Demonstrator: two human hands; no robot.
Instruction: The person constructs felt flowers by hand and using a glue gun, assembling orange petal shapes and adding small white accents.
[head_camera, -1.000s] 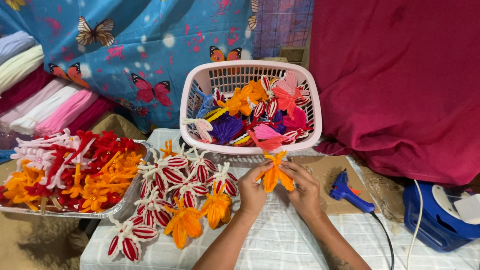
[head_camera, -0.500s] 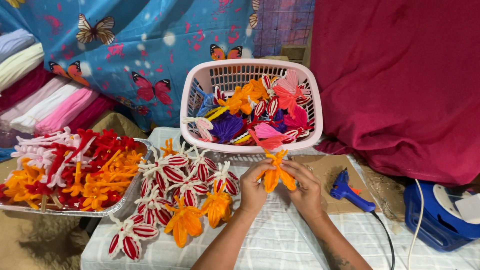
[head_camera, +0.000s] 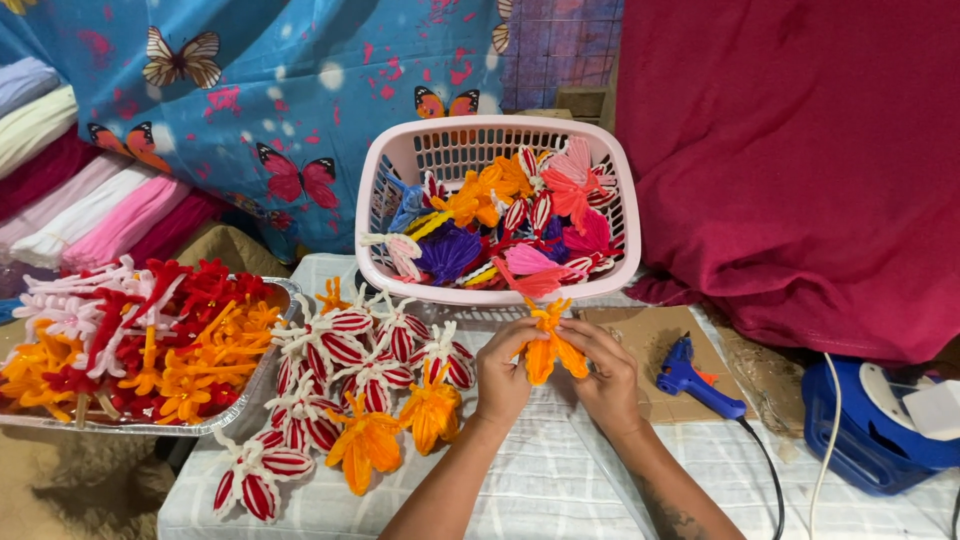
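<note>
Both hands, item one: my left hand (head_camera: 502, 372) and my right hand (head_camera: 606, 375) are curled, fingers partly closed, each pinching one side of an orange pipe-cleaner flower (head_camera: 548, 345) held between them, just above a white cloth-covered table (head_camera: 560, 470).

Item two, left of my left hand: loose finished flowers on the cloth, orange ones (head_camera: 398, 428) nearest, red-and-white striped ones (head_camera: 340, 365) just beyond and beside them.

Item three, right of my right hand: blue glue gun (head_camera: 695, 379) lying on a piece of brown cardboard (head_camera: 640, 335), near but not touching my hand; its cord trails away to the right.

Item four, far left: foil tray (head_camera: 150, 425) heaped with red, orange and white pieces.

Item five, beyond both hands: pale pink plastic basket (head_camera: 498, 135), filled with mixed-colour flowers, just past the held flower.

Item six, farthest: blue butterfly-print cloth (head_camera: 300, 90) and dark red cloth (head_camera: 800, 150).
</note>
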